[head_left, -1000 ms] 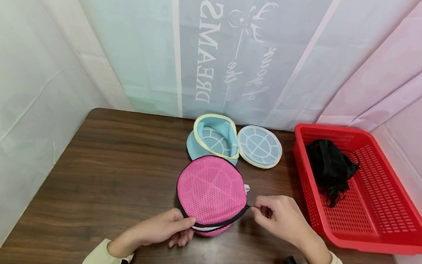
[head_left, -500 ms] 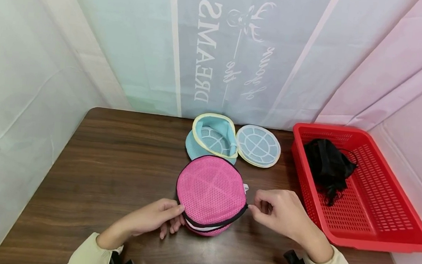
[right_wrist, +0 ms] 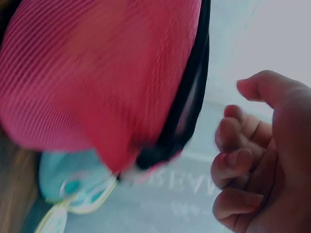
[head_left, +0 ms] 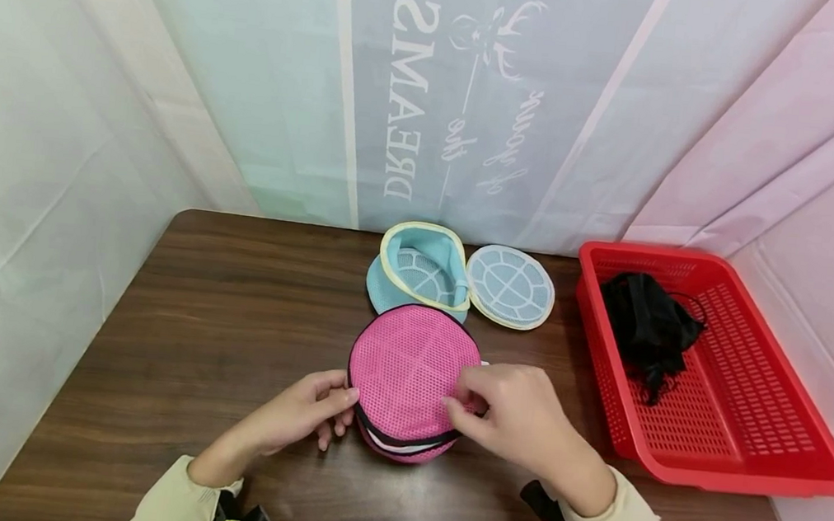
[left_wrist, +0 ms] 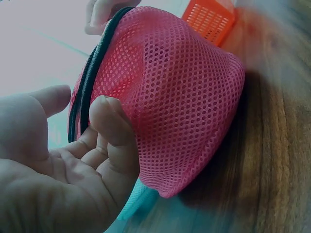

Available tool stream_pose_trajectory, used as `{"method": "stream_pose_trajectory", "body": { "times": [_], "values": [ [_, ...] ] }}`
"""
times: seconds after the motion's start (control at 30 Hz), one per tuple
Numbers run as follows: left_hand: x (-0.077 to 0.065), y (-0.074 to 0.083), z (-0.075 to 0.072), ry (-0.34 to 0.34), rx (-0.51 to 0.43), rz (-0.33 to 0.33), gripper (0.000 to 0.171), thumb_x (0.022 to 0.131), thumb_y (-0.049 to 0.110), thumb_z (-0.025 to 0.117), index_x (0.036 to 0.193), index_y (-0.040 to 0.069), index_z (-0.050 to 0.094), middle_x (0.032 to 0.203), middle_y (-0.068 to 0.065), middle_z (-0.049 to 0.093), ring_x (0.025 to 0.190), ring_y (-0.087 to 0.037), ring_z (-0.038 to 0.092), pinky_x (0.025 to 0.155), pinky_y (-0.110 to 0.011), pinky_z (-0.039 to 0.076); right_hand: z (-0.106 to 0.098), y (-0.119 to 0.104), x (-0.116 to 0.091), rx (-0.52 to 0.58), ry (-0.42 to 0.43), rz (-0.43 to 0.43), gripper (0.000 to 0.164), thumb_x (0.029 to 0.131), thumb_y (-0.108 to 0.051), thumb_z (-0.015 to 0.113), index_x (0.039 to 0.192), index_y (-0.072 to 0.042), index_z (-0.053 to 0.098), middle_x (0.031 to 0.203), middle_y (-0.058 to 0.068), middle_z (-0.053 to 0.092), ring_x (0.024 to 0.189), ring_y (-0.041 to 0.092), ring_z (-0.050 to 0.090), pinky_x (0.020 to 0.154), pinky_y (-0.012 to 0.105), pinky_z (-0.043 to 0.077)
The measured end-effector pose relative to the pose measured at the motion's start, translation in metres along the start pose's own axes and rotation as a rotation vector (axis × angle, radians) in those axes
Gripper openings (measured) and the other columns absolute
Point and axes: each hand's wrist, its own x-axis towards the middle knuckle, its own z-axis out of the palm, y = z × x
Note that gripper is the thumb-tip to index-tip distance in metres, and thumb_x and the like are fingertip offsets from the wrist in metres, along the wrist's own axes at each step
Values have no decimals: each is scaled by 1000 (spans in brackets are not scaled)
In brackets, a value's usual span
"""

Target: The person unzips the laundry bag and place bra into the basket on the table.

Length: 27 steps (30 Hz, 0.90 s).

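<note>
In the head view a round pink mesh laundry bag (head_left: 408,367) with a black zipper edge (head_left: 401,439) stands on the table. A white strip shows in the zipper gap at its front. My left hand (head_left: 299,412) is at the bag's left side, its thumb by the black rim and its fingers relaxed; the left wrist view puts those fingers beside the mesh. Over the bag's right part is my right hand (head_left: 515,414). The right wrist view shows it apart from the zipper edge, fingers loosely bent and holding nothing. The zipper's pull cannot be made out clearly.
Behind the pink bag sits an unzipped light-blue mesh bag (head_left: 385,287) with yellow trim, its round lid (head_left: 511,288) laid out to the right. A red plastic basket (head_left: 763,477) at the right holds a black cloth item (head_left: 646,322). Curtains border the wooden table (head_left: 249,312).
My right hand has let go at the zipper's right end and moved left over the bag. My left hand has slid left and back along the rim.
</note>
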Motion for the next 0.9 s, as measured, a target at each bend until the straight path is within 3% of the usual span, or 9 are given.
{"method": "stream_pose_trajectory", "body": {
  "times": [0.2,0.37,0.57,0.9],
  "values": [
    [1,-1,3,20,-1,-9,31,107,21,54,95,-7,56,78,-5,60,60,-11,56,51,-22,51,15,-21,9,-43,-98,-52,34,84,-48,80,76,-25,56,66,-16,46,56,-1,40,48,19,33],
    [1,-5,4,22,-15,1,30,107,20,53,96,-7,58,79,-7,61,60,-11,56,52,-22,51,25,-32,11,-76,-142,-103,40,82,-54,80,80,-22,56,72,-12,41,54,1,34,46,18,27],
    [2,-9,6,8,-37,44,31,108,19,50,98,-9,58,76,-8,61,52,-6,52,48,-20,46,35,-40,11,-113,-152,-135,44,77,-55,82,85,-20,58,79,-8,43,55,3,35,45,19,28],
    [2,-9,6,0,-59,54,31,108,19,51,98,-9,58,79,-11,63,54,-5,51,50,-18,45,40,-44,9,-152,-254,-117,43,79,-54,82,84,-18,59,80,-6,47,58,6,42,44,22,34]
  ]
}}
